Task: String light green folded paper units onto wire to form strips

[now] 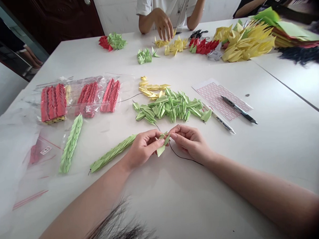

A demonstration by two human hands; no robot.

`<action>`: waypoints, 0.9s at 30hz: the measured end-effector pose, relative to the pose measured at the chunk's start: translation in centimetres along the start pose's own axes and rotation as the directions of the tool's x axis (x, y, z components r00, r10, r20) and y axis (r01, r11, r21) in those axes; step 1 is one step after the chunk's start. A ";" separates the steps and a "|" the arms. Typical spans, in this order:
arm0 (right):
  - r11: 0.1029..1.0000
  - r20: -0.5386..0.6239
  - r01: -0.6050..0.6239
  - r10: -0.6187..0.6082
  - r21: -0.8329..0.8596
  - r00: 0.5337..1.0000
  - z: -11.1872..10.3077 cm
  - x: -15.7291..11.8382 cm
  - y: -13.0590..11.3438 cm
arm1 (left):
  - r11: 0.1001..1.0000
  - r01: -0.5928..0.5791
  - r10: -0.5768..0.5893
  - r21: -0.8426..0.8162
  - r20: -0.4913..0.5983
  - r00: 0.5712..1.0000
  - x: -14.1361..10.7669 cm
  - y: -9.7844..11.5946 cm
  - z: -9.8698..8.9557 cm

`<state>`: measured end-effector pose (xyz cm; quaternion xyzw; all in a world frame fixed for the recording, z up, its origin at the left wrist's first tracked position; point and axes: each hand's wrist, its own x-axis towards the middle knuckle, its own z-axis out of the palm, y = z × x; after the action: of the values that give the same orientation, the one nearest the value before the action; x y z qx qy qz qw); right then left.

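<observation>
My left hand (pixel 144 145) pinches a light green folded paper crane (pixel 161 149) between thumb and fingers. From the right, my right hand (pixel 190 141) has thumb and forefinger closed at the crane's edge; any needle between them is too small to make out. A black thread (pixel 186 157) curves from the crane under my right hand. Beyond my fingers lies a loose heap of green paper cranes (pixel 172 106), with several yellow folded pieces (pixel 153 90) behind it. A tightly stacked green string of cranes (pixel 110 154) reaches my left hand.
Clear bags with red crane strings (pixel 53 103) and a green string (pixel 71 144) lie left. A label sheet (pixel 213 92), a black pen (pixel 238 109) and a white pen (pixel 219 120) lie right. Opposite, a person's hand (pixel 163 25) hovers over yellow cranes (pixel 177 45).
</observation>
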<state>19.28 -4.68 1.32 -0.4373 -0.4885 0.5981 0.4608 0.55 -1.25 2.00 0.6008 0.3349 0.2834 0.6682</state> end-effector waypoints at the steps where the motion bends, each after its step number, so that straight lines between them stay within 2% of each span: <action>1: 1.000 -0.025 0.006 -0.006 0.014 1.000 -0.1 0.0 0.2 | 1.000 -0.007 0.007 -0.014 -0.007 1.000 0.0 -0.1 0.0; 4: 0.995 -0.090 0.033 -0.024 0.098 0.996 -0.2 0.1 0.7 | 0.996 -0.050 0.045 -0.072 -0.077 0.996 0.1 -0.5 0.2; 9: 0.982 -0.117 0.034 -0.012 0.188 0.993 -0.2 0.3 0.8 | 0.982 -0.116 0.084 -0.149 -0.210 0.974 0.6 -1.0 0.1; 12: 0.985 -0.137 0.069 -0.047 0.161 0.989 -0.2 0.4 0.8 | 0.986 -0.096 0.059 -0.140 -0.252 0.966 0.8 -1.1 0.1; 19: 0.995 -0.184 0.058 -0.042 0.084 0.982 0.0 0.6 1.3 | 0.998 -0.010 -0.017 -0.067 -0.386 0.922 0.8 -1.5 0.8; 23: 0.997 -0.185 0.076 -0.070 0.029 0.980 0.1 0.5 1.4 | 0.993 -0.001 -0.047 -0.116 -0.414 0.909 0.8 -1.4 0.9; 27: 0.998 -0.179 0.063 -0.058 0.020 0.982 0.1 0.5 1.3 | 0.990 -0.032 -0.028 -0.139 -0.409 0.912 0.8 -1.4 0.6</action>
<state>18.88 -4.32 0.06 -0.4682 -0.4508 0.5484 0.5262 1.55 -1.15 0.54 0.4789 0.4458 0.4270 0.6241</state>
